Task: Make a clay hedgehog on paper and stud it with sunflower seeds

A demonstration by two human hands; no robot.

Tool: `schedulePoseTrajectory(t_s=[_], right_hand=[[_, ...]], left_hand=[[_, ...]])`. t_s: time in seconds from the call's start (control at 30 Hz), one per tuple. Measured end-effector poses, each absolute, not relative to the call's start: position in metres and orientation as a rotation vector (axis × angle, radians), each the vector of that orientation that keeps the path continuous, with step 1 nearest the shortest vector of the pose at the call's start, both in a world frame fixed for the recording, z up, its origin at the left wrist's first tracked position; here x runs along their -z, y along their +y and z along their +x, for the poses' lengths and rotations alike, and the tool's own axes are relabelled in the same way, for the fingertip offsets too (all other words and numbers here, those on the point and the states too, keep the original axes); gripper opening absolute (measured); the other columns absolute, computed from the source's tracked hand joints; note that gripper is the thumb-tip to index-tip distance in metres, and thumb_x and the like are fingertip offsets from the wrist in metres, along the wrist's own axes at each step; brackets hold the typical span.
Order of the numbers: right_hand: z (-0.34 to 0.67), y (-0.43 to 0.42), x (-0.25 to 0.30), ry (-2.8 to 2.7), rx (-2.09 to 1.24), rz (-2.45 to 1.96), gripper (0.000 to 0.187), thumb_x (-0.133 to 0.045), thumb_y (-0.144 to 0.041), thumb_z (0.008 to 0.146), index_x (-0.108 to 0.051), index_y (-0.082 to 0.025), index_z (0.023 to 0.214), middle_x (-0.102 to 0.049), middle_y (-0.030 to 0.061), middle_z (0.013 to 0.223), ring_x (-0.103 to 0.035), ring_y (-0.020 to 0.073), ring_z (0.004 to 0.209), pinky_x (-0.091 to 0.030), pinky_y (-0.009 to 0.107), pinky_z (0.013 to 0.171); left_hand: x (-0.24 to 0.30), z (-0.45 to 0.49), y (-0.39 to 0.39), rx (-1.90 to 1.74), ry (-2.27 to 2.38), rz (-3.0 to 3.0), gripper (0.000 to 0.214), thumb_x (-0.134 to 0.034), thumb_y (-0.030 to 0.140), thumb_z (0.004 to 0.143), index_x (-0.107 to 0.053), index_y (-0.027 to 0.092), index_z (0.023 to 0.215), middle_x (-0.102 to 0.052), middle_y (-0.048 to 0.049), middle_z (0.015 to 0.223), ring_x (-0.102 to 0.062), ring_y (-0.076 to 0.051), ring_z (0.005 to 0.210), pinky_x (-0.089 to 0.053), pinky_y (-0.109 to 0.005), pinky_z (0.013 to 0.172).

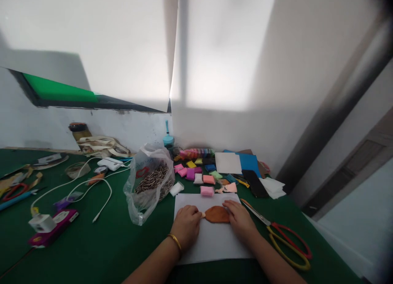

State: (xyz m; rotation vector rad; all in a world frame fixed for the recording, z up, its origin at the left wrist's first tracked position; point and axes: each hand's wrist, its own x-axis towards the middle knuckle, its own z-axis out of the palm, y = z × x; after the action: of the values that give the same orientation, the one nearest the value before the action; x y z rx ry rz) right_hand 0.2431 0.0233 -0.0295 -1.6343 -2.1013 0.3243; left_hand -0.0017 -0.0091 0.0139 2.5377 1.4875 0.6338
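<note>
Resting on a sheet of white paper (211,247), a flat, brown, oval piece of soft-looking material (217,214) lies between the two hands, a small pale peach tip (203,215) at its left end. The left hand (186,223), a gold-coloured bracelet (175,244) at its wrist, has its fingers curled beside that tip; whether they pinch it I cannot tell. The right hand (241,220) lays its fingers, held close together, over the brown piece's right end and hides it; the thumb's hold cannot be told.

Crowding the far edge of the paper is a plump pink packet (207,191), with torn-looking pale peach pieces (230,187) just beyond to the right. Farther off, many small coloured packets (190,174) are clustered, then a white square sheet (227,163) overlapping a blue sheet (250,163). A black flat rectangular object (254,183) lies to the right of these, near some white sheets (273,187).

Large scissors with one red and one yellow handle (269,224) take up the space just right of the paper, beside the right forearm. To the far left, a clear plastic bag (135,206) holding a brown, chain-like heap (153,179) stands on the green tabletop (107,251); a magenta power strip (52,237) with a white plug (42,222) lies well apart, nearer and farther left.
</note>
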Motion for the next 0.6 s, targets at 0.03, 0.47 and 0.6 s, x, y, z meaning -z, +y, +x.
schedulePoseTrajectory(t_s=[0.03, 0.47, 0.6], right_hand=[[0.243, 0.023, 0.029, -2.106, -0.314, -1.64, 0.048, -0.037, -0.012, 0.075, -0.058, -0.022, 0.117, -0.055, 0.0025, 0.126, -0.044, 0.0184, 0.12, -0.029, 0.037, 0.105], [0.187, -0.006, 0.001, -2.489, -0.253, -1.382, 0.05, -0.042, -0.017, 0.079, -0.047, -0.03, 0.128, -0.041, -0.0001, 0.14, -0.03, 0.0227, 0.131, -0.014, 0.048, 0.109], [0.187, -0.005, 0.002, -2.503, -0.27, -1.372, 0.054, -0.042, -0.014, 0.077, -0.047, -0.031, 0.128, -0.043, -0.0005, 0.139, -0.029, 0.0216, 0.131, -0.013, 0.048, 0.109]], left_hand=[[-0.012, -0.002, -0.008, -0.64, 1.496, 2.532, 0.022, -0.042, 0.021, 0.087, -0.063, 0.024, 0.096, -0.058, -0.0045, 0.095, -0.049, -0.019, 0.092, -0.035, -0.033, 0.083], [0.0, -0.006, 0.007, -0.553, 1.599, 2.511, 0.012, -0.055, 0.031, 0.081, -0.061, 0.02, 0.08, -0.057, -0.004, 0.087, -0.05, -0.018, 0.084, -0.035, -0.03, 0.075], [0.002, -0.005, 0.009, -0.567, 1.628, 2.527, 0.026, -0.046, 0.035, 0.087, -0.063, 0.019, 0.077, -0.057, -0.005, 0.084, -0.05, -0.017, 0.081, -0.035, -0.03, 0.073]])
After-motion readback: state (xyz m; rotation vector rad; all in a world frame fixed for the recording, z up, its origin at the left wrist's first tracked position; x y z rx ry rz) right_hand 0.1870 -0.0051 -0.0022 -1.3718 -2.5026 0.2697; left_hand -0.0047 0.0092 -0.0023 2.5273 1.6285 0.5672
